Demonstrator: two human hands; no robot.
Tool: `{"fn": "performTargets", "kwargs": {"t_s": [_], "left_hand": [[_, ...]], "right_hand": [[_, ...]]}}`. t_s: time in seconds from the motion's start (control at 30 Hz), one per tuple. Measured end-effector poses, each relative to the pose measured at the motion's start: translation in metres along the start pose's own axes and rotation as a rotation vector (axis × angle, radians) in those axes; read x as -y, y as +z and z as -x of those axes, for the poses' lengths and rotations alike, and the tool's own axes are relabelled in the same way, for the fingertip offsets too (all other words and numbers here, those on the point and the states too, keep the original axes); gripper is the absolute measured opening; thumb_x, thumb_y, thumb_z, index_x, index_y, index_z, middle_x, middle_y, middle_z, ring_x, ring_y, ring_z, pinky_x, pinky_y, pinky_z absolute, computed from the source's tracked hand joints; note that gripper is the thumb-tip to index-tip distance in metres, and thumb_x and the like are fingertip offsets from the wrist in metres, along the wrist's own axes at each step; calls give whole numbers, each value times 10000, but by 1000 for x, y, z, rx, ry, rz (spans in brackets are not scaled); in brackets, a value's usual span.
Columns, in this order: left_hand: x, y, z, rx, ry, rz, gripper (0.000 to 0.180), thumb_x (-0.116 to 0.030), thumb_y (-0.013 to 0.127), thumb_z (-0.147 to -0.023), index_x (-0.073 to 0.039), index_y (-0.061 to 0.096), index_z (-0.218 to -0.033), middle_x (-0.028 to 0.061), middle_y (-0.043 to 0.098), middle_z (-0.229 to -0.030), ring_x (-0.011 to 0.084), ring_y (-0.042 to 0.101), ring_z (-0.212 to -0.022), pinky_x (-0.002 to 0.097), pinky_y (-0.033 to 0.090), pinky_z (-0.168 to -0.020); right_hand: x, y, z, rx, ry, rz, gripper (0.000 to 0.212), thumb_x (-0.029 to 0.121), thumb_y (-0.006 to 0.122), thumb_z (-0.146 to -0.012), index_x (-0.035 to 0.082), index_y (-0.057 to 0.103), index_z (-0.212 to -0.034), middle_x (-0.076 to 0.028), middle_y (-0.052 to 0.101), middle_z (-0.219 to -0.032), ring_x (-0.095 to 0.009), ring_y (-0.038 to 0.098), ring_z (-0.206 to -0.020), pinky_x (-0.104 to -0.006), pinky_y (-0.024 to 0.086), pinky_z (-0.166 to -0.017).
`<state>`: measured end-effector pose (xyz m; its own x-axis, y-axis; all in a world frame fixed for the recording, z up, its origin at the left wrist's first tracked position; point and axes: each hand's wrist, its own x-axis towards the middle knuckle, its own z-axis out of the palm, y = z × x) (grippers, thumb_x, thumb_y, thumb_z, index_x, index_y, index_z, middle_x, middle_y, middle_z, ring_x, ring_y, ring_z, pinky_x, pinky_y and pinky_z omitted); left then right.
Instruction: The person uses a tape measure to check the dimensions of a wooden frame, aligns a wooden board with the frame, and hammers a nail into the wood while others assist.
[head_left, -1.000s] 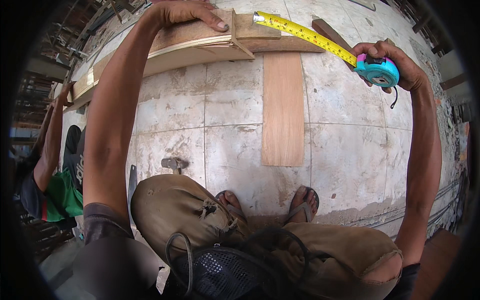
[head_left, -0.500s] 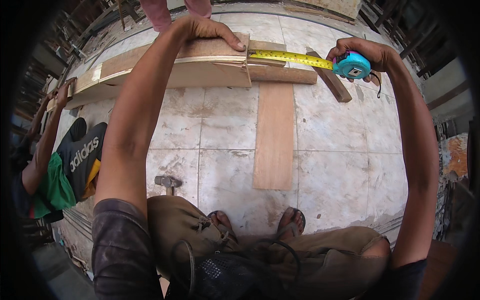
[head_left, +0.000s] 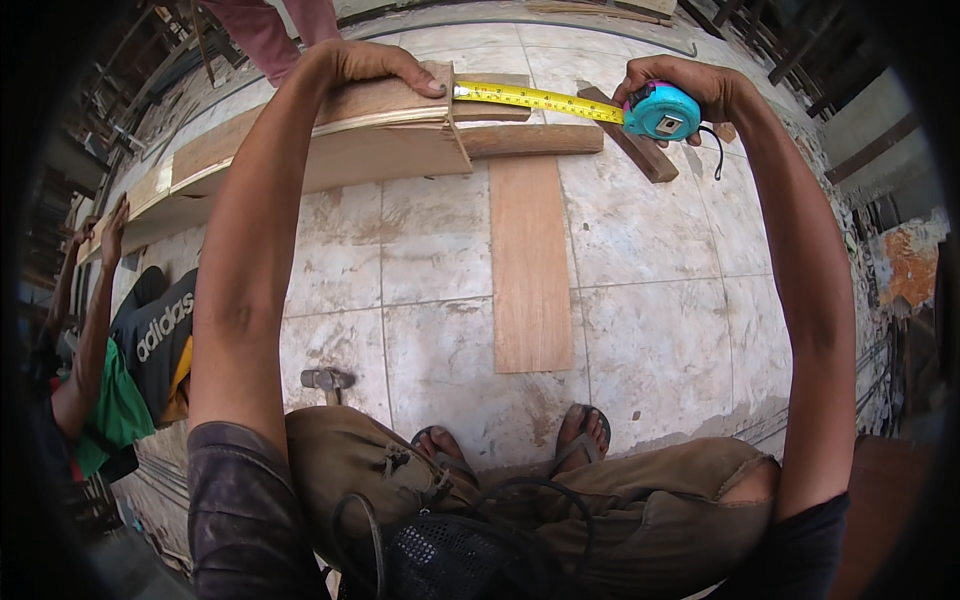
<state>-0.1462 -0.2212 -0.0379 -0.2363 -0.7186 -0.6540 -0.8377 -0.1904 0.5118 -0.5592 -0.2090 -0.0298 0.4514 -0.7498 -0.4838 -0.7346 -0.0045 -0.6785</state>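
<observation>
My left hand (head_left: 385,68) lies over the end of a long plywood box section (head_left: 390,145), thumb along its top near the edge and fingers hidden behind. A turquoise tape measure (head_left: 663,112) is gripped in my right hand (head_left: 700,85), its dark wrist cord hanging down. Its yellow blade (head_left: 540,100) runs out straight from the case to the box's end, close to my left thumb. Whether the blade's hook catches the edge I cannot tell. Below the blade, short wooden blocks (head_left: 535,141) lie by the box end.
A flat wooden board (head_left: 531,265) lies on the tiled floor (head_left: 660,350), a dark wood strip (head_left: 635,145) beyond it. A hammer (head_left: 327,382) rests near my left knee. At left, a co-worker's hands (head_left: 115,228) hold the box's far end. Another person's pink-clad legs (head_left: 265,35) stand behind.
The whole scene has shifted a little left and upward in the picture, both hands with it. The blade's drawn-out length looks about the same, and both hands keep their holds.
</observation>
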Motion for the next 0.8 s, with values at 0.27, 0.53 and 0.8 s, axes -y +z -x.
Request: {"fn": "performTargets", "kwargs": {"t_s": [0.27,0.53,0.8], "left_hand": [[-14,5,19,33,19,-55,1078,-706,850,-684,32,600,-1428,217,691,-1306,295,680,-1179,391,513,-1041],[-19,8,19,-79,13,-57,774,-624,863,-760,-36,747,-1251,165,761,-1171,228,739,-1010,365,572,-945],[11,3,16,6,64,55,909,-551,895,-727,-5,655,-1413,180,740,-1242,271,718,-1125,367,560,-977]], "right_hand": [[16,-9,1,18,-1,184,538,434,531,-906,128,724,-1305,-161,772,-1049,-166,751,-653,-261,560,-374],[10,-8,-1,-7,29,204,476,417,538,-924,162,729,-1278,-131,756,-1090,-155,754,-691,-263,553,-365],[32,3,-13,-65,126,162,470,484,640,-846,109,744,-1111,-90,699,-826,-149,679,-608,-309,502,-374]]}}
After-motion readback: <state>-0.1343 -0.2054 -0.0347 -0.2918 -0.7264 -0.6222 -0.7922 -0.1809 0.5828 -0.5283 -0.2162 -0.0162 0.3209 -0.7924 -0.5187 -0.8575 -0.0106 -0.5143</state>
